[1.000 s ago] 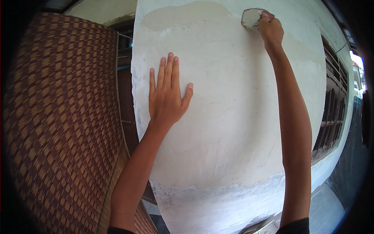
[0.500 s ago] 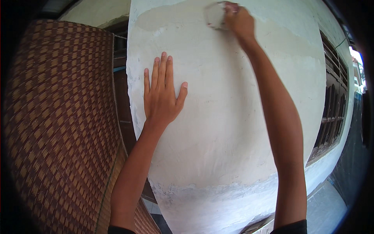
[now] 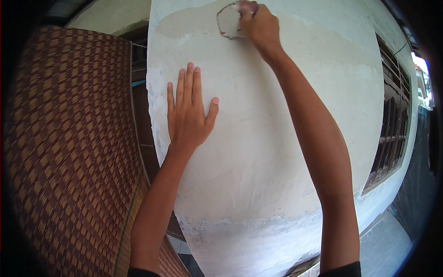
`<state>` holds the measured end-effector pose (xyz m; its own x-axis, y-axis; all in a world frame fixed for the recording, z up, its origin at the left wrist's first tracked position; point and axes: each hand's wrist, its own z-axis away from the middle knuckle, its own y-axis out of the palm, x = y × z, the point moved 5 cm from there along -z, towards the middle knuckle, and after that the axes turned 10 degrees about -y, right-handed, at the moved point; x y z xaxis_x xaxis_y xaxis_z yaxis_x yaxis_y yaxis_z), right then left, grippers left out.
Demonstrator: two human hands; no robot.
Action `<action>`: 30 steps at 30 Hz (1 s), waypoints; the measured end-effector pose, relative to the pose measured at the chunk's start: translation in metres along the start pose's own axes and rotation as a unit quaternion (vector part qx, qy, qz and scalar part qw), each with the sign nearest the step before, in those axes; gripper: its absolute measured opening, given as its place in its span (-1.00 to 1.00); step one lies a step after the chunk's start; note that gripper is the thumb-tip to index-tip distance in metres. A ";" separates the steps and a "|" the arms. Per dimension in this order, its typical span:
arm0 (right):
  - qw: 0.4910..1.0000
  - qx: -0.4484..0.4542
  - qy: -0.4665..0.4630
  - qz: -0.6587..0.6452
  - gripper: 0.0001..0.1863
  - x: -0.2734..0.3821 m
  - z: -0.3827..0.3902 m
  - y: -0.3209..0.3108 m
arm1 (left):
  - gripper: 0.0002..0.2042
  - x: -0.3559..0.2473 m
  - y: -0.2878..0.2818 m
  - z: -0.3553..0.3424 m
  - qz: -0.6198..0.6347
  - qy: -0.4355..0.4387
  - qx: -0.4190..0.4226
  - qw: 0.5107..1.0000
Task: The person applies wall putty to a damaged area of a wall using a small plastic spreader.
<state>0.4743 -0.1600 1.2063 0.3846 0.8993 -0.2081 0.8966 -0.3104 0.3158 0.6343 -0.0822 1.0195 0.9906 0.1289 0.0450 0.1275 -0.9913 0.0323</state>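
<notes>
The flat tool (image 3: 228, 21), a pale plate with a dark edge, is high on the plastered wall (image 3: 258, 166), at the right end of a darker patch (image 3: 184, 24). The right hand (image 3: 261, 27) is closed on the tool's right side; the exact finger placement is hidden. The left hand (image 3: 187, 121) is open, fingers extended and thumb spread, laid on the wall below and left of the tool, holding nothing. For good control, hold the plate at a constant shallow angle, apply even pressure along its edge, and overlap adjoining strokes. A tipped corner could score the surface. Use the left hand as a brace, clear of the tool's path.
</notes>
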 end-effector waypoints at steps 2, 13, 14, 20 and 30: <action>0.997 -0.008 0.075 0.028 -0.65 -0.019 -0.002 -0.022 | -0.31 0.002 -0.002 0.001 -0.004 -0.002 0.001 1.000; 0.992 0.008 0.079 -0.101 -0.61 0.011 -0.019 -0.022 | -0.30 0.000 0.000 0.000 -0.004 -0.007 -0.003 1.000; 0.991 -0.006 0.041 -0.129 -0.62 0.020 -0.020 -0.010 | -0.30 -0.002 0.001 0.001 0.001 -0.006 -0.003 1.000; 0.999 -0.010 0.015 0.042 -0.64 -0.006 -0.033 0.005 | -0.30 -0.002 -0.001 0.001 0.001 -0.003 0.002 1.000; 0.971 -0.074 0.180 -0.140 -0.62 -0.031 -0.031 -0.056 | -0.30 -0.004 0.000 0.000 -0.001 -0.008 -0.009 1.000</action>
<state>0.4054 -0.1612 1.2238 0.0039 0.9997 0.0236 0.9035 -0.0136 0.4283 0.6303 -0.0827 1.0196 0.9911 0.1300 0.0290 0.1285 -0.9905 0.0499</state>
